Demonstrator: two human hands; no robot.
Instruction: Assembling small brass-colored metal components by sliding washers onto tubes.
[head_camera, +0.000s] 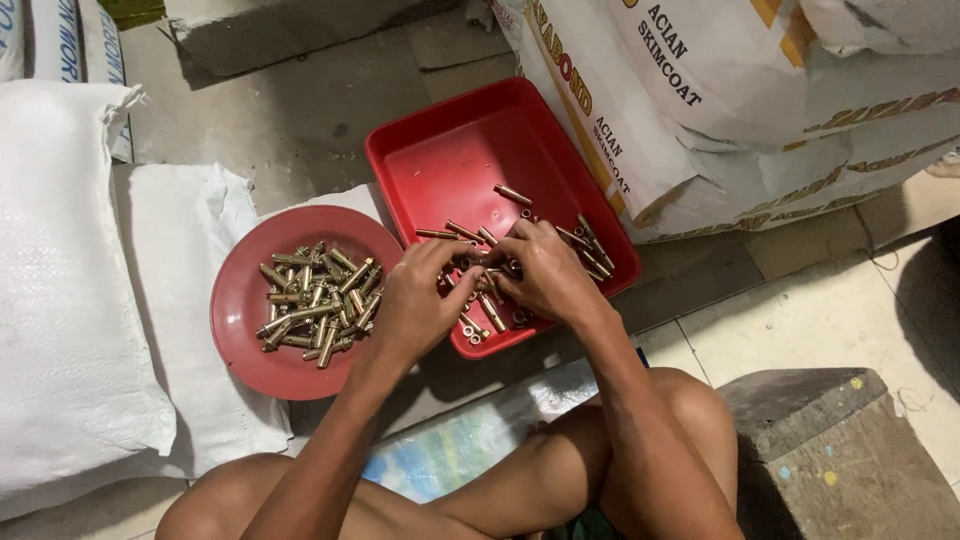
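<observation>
Concrete floor (290, 120) is seen w/ white sacks at 9 o'clock (70, 280) and printed sacks at 1–2 o'clock (760, 120); a grey block (830, 440) sits at 4–5 o'clock. Two red containers are counted: 1 round plate (240, 300) at 9 o'clock of the hands, 1 rectangular tray (460, 150) just beside it, tilted approx. 11-to-5. Brass-coloured bolts are piled on the plate (315, 300), too many to count, long axes mixed. Approx. a dozen loose bolts in the tray (513, 195) are scattered, mostly lying 10-to-4; a few small nuts (470, 332) are seen near the tray's lower rim. Left hand (420, 300) and right hand (545, 275) are held together over the tray's near end, fingers curled on small brass pieces; exact grip can't be told. Tray's lower part is blocked by both hands.
</observation>
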